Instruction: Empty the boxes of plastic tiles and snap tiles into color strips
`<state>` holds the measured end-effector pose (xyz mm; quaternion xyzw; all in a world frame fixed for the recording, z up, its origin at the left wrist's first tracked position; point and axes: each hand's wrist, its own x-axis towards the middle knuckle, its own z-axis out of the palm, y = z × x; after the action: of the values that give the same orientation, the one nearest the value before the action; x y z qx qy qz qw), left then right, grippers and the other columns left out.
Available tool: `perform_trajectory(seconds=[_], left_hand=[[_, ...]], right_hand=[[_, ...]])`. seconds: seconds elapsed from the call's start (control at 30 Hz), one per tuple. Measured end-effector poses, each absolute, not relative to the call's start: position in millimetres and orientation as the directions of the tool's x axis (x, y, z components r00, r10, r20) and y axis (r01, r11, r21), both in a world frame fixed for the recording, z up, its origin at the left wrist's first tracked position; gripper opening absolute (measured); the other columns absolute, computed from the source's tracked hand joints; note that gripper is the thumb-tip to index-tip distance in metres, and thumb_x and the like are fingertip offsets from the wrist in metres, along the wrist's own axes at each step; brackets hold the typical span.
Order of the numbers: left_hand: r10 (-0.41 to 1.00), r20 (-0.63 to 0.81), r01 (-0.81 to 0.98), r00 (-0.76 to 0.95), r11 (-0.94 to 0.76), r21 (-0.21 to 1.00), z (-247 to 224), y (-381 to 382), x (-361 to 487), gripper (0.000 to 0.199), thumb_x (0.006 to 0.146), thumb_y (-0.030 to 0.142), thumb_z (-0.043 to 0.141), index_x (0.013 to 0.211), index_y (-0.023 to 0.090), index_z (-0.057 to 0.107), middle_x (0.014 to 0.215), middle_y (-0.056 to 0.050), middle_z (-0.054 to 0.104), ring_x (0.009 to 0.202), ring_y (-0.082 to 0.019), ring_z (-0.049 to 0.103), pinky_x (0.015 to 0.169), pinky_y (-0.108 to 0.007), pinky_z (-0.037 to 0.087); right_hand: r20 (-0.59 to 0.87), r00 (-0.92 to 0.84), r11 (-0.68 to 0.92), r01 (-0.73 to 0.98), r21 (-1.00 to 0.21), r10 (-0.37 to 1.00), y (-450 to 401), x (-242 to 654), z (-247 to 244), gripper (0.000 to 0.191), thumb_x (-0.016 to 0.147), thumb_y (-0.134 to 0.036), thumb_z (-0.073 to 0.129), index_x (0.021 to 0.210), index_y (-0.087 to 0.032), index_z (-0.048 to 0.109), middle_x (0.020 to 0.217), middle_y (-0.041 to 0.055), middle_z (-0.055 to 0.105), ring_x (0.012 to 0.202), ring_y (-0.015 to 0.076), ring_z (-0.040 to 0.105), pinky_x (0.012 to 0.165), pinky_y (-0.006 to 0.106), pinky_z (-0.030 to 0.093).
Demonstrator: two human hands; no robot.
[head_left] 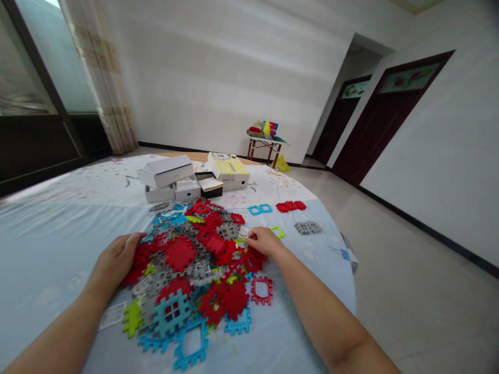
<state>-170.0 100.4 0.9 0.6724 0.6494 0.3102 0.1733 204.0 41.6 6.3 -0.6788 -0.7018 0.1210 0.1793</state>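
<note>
A heap of interlocking plastic building pieces in red, grey, blue, lime and white [180,253] covers the middle of the table. My left hand [119,257] lies along its left edge, fingers extended and touching the red pieces there; part of the fingers is hidden. On the heap's right side my right hand [265,241] is closed in a pinch. A small white lattice piece [244,232] is right by those fingertips, but whether they grip it I cannot make out. Closest to me lie a teal window piece [171,313] and a blue square frame [192,343].
Right of the heap lie blue frames [260,209], a red row of pieces [291,206], a grey group [307,227] and a lime frame [277,231]. White boxes [167,171] and a yellow-white box [228,171] stand behind. A small side table [268,139] is by the wall.
</note>
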Motion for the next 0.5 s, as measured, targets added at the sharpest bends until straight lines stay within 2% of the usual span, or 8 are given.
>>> perform_trajectory(seconds=[0.17, 0.3, 0.37, 0.5], left_hand=[[0.975, 0.221, 0.763, -0.033, -0.118, 0.635, -5, 105, -175, 0.053, 0.082, 0.049, 0.027, 0.101, 0.016, 0.064, 0.108, -0.01, 0.063, 0.105, -0.025, 0.056, 0.096, -0.039, 0.039], [0.981, 0.186, 0.757, -0.046, -0.088, 0.647, -4, 105, -175, 0.055, 0.082, 0.051, 0.026, 0.103, 0.016, 0.063, 0.111, -0.011, 0.062, 0.107, -0.025, 0.055, 0.099, -0.04, 0.036], [0.983, 0.175, 0.757, -0.046, -0.08, 0.649, -3, 105, -174, 0.057, 0.082, 0.052, 0.025, 0.104, 0.016, 0.063, 0.112, -0.01, 0.062, 0.107, -0.026, 0.055, 0.099, -0.041, 0.036], [0.98, 0.192, 0.754, -0.05, -0.089, 0.65, -4, 105, -174, 0.057, 0.081, 0.053, 0.025, 0.103, 0.017, 0.063, 0.111, -0.011, 0.062, 0.106, -0.028, 0.055, 0.098, -0.043, 0.038]], right_hand=[[0.092, -0.004, 0.05, 0.864, -0.501, 0.996, 42, 205, 1, 0.014, 0.074, -0.032, 0.059, 0.072, -0.019, 0.065, 0.069, -0.0004, 0.066, 0.064, 0.0114, 0.058, 0.056, 0.02, 0.037], [0.091, -0.011, 0.065, 0.784, -0.617, 0.996, 42, 210, 2, 0.015, 0.072, -0.032, 0.061, 0.073, -0.018, 0.064, 0.067, -0.0015, 0.064, 0.062, 0.0104, 0.056, 0.056, 0.02, 0.039], [0.118, -0.015, 0.092, 0.719, -0.689, 0.993, 41, 217, 8, 0.015, 0.072, -0.031, 0.062, 0.077, -0.017, 0.064, 0.069, -0.001, 0.064, 0.063, 0.0109, 0.056, 0.058, 0.021, 0.041], [0.262, 0.055, 0.178, 0.598, -0.782, 0.964, 39, 235, 22, 0.024, 0.074, -0.027, 0.059, 0.095, -0.015, 0.062, 0.082, 0.0023, 0.065, 0.073, 0.0129, 0.059, 0.068, 0.024, 0.046]])
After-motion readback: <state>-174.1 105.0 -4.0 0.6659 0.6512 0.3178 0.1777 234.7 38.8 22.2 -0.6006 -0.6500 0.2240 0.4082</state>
